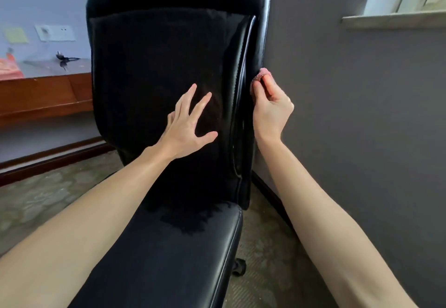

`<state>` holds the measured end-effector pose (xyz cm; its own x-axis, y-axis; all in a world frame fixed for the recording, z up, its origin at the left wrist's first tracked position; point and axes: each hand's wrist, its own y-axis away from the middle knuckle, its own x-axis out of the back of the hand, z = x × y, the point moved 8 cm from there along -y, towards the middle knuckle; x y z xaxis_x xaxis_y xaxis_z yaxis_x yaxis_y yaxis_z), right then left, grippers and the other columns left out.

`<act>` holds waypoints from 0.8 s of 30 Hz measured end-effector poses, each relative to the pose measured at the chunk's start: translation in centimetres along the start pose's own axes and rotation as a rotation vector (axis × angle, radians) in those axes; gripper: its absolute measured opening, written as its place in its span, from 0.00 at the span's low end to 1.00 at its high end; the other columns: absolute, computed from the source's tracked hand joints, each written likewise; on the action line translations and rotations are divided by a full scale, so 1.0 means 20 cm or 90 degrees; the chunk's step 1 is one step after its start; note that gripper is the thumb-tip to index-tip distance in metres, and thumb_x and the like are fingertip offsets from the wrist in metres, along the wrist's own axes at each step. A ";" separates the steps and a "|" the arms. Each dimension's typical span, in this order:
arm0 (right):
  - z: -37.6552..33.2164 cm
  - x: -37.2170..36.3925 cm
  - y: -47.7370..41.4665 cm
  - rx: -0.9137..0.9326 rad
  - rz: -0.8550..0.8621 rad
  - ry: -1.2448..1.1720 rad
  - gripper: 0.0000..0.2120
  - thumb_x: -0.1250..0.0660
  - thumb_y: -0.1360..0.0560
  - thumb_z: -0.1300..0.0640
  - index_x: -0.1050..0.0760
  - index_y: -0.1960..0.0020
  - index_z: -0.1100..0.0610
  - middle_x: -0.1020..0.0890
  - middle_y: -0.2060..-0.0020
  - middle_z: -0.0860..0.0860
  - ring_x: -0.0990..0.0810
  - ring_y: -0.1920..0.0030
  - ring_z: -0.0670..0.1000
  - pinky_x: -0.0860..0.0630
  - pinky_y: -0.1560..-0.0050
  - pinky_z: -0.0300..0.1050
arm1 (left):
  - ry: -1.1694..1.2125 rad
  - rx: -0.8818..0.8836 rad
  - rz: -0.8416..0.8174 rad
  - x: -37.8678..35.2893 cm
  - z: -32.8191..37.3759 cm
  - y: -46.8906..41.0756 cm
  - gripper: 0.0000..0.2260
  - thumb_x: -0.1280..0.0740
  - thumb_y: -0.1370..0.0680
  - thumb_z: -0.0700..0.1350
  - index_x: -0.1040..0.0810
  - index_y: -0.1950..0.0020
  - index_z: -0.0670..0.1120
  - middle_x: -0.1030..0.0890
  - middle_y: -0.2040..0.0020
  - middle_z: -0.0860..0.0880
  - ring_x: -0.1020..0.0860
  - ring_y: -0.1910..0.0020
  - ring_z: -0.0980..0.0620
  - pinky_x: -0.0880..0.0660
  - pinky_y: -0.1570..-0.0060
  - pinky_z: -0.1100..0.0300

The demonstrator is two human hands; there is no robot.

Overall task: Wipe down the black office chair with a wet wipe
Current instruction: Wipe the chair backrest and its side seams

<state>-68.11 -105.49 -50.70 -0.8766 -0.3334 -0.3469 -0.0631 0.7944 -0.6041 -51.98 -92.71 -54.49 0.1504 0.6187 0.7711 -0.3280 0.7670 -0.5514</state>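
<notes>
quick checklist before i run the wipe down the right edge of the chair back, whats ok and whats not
1. Grip: right hand pinches the wipe in its fingers: ok.
2. Contact: the wipe sits against the right edge of the backrest: ok.
3. Steadying: left hand lies flat on the backrest front, fingers spread: ok.
4. Room beside the edge: the wall is close on that side: cannot tell.
5. Dampness of the wipe: cannot tell.
6. Rolling: whether the castor is locked: cannot tell.
</notes>
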 end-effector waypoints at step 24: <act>-0.18 -0.47 -0.19 0.443 -0.413 0.579 0.15 0.40 0.18 0.55 0.23 0.35 0.60 0.37 0.23 0.58 0.43 0.22 0.59 0.41 0.25 0.53 | 0.010 0.069 -0.038 0.03 -0.05 -0.16 0.42 0.31 0.24 0.56 0.57 0.20 0.57 0.66 0.20 0.53 0.66 0.22 0.53 0.54 0.26 0.36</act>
<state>-61.30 -103.44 -42.51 -0.8031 0.1238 0.5829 -0.5738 0.1029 -0.8125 -49.92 -94.75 -52.58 0.1877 0.5752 0.7962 -0.4160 0.7809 -0.4660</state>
